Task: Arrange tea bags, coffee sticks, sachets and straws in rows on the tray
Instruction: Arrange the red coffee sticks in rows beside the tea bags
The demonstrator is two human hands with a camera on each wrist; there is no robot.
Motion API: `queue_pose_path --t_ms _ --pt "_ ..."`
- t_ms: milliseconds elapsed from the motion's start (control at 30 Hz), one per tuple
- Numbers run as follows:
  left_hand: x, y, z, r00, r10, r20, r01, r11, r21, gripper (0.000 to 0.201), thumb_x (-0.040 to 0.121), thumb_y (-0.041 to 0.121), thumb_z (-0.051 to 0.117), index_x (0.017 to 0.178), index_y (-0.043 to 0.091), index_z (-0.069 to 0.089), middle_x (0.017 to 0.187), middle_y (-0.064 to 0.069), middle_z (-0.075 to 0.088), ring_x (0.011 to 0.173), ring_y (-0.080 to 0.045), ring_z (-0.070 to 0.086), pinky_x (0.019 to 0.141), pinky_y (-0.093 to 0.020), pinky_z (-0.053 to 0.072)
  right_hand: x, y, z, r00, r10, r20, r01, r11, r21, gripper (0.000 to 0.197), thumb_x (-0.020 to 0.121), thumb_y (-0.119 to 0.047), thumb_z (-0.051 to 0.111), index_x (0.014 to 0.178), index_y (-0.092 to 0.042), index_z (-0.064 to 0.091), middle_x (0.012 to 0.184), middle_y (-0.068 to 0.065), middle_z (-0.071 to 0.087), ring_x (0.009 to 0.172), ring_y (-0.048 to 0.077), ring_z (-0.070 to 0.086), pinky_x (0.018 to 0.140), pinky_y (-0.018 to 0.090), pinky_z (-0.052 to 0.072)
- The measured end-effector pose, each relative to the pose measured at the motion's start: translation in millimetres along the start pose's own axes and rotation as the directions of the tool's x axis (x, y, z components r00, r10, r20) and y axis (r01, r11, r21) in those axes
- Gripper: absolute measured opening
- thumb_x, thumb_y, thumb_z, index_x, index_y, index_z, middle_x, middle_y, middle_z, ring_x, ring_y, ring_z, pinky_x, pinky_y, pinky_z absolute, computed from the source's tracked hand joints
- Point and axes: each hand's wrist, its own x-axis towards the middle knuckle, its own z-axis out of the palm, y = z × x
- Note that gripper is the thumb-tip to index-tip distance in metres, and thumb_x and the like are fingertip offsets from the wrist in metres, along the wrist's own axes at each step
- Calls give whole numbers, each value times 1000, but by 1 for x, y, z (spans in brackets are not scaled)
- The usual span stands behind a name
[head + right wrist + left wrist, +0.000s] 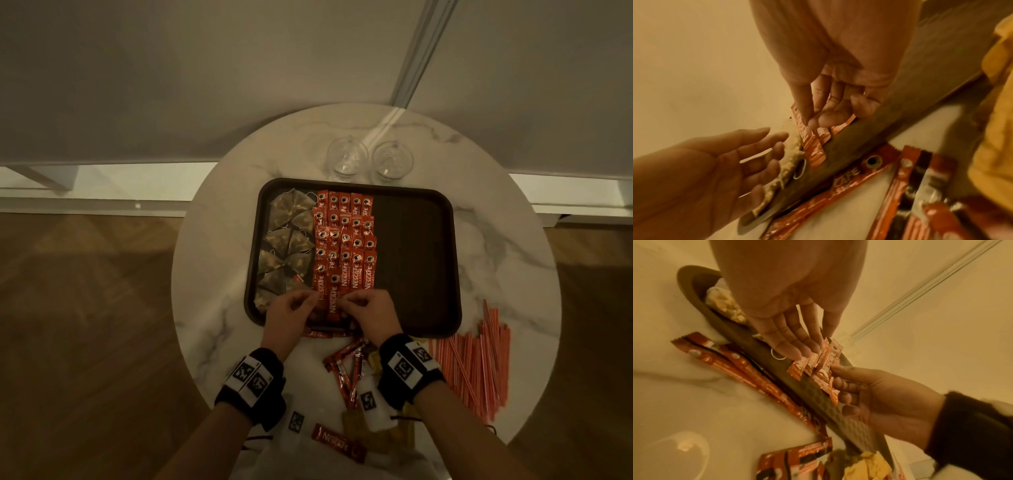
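Glossy foil coffee sticks, matt dark tray with textured rim, polished marble table, clear glass cups, wood floor.

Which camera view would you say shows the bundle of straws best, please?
The head view: the straws lie in full as a loose orange pile on the marble table, right of the tray and still off it. The left wrist view catches at most a sliver at its bottom right edge; the right wrist view shows none.
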Motion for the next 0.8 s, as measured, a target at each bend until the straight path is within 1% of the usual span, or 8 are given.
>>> queue_pose_path --t_ms 67,133,300,433,533,633,733,800 --pt "-1 -7 2 999 -36 18 35 998 46 16 97 22 56 103 15 69 91 1 69 74 -6 63 62 -15 52 10 1 -2 999 22 -37 -24 997 -79 9 88 -17 70 80 -14 72 69 0 67 43 -3 53 48 14 43" --pt "-3 -12 6 997 -70 45 66 994 89 15 97 20 56 101 16 70 89 -1 69 70 -6 62 59 -16 50 20 -1 -1 999 41 -35 -46 987 -155 10 88 -19 70 79 -18 70 69 -1 67 44 -3 54 50 14 44" --pt "-11 -19 9 994 -61 90 45 985 168 15 97 20 56 100 18 70 86 8 67 72 0 61 58 -13 46 33 -6 6 996 72 -55 -84 961 -263 18 90 -26 68 72 -29 65 70 0 70 57 10 61 67 36 59" --pt "-12 -22 5 990 -89 107 70 984 165 14 98 20 54 96 23 68 81 6 68 65 -1 59 57 -14 47 35 -11 8 993 75 -86 -98 948 -304 23 89 -32 68 67 -31 63 68 -2 69 61 13 65 72 43 60" --pt "-15 -22 3 986 -108 126 88 985 151 16 98 19 53 95 20 68 76 2 67 58 -2 58 55 -14 47 31 -13 7 992 82 -100 -109 945 -307 25 88 -36 68 65 -29 63 66 -3 69 64 14 66 72 43 60" --pt "-20 -23 0 979 -106 174 79 985 156 16 98 19 53 94 17 68 73 0 67 55 -3 57 53 -13 45 24 -9 -2 991 74 -115 -103 957 -272 23 88 -38 67 69 -26 66 65 -1 68 63 14 66 68 41 60" --pt "-26 -27 -6 976 -112 189 74 978 196 16 97 19 56 94 13 70 73 0 68 55 -3 57 53 -13 45 7 -3 -16 989 78 -123 -99 979 -177 21 91 -34 65 77 -18 69 67 2 68 54 10 59 58 31 54" --pt "-32 -29 -11 972 -158 171 129 977 168 14 95 21 60 94 13 70 75 -2 70 58 -7 58 54 -17 47 -10 3 -28 987 68 -148 -87 988 -129 21 92 -30 64 78 -15 69 66 4 67 51 7 56 53 23 47"
